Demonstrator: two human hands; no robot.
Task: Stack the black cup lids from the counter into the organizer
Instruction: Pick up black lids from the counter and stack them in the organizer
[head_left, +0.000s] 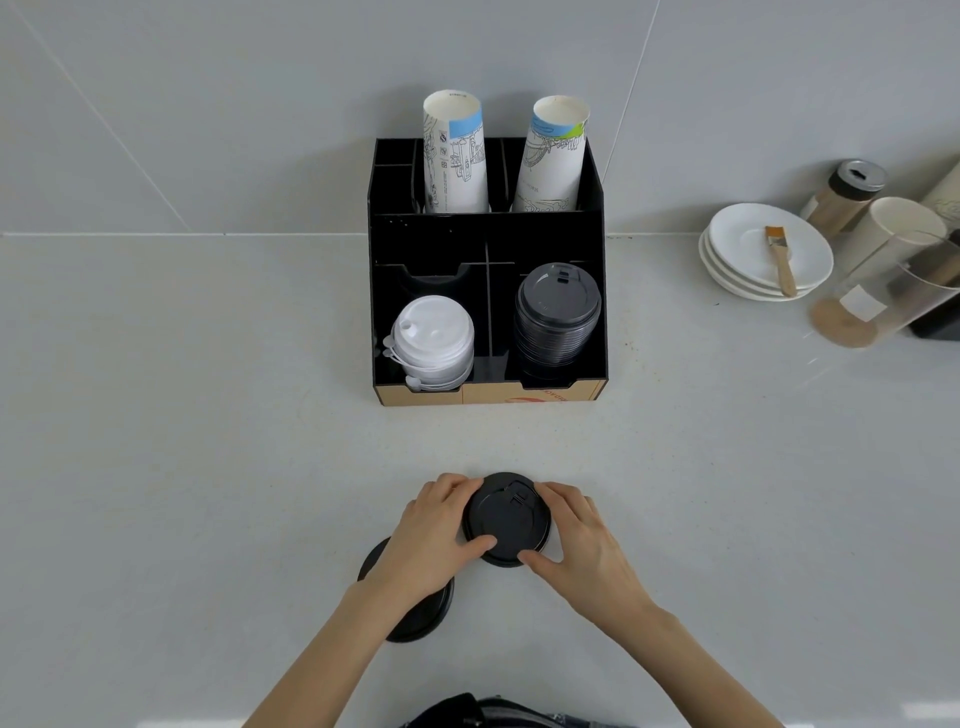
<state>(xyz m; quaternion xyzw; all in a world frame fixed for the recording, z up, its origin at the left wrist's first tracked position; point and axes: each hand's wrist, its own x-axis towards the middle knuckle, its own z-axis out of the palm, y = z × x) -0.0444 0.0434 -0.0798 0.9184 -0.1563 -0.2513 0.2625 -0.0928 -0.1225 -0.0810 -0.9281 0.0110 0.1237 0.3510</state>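
A small pile of black lids (506, 519) is gripped from both sides near the desk's (208, 441) front edge: the left hand (434, 535) is closed on its left rim, the right hand (582, 540) on its right. Another black lid (415, 618) lies flat under the left wrist. The organizer (488, 234) stands at the back edge, a black lid stack (557, 317) in its front right compartment.
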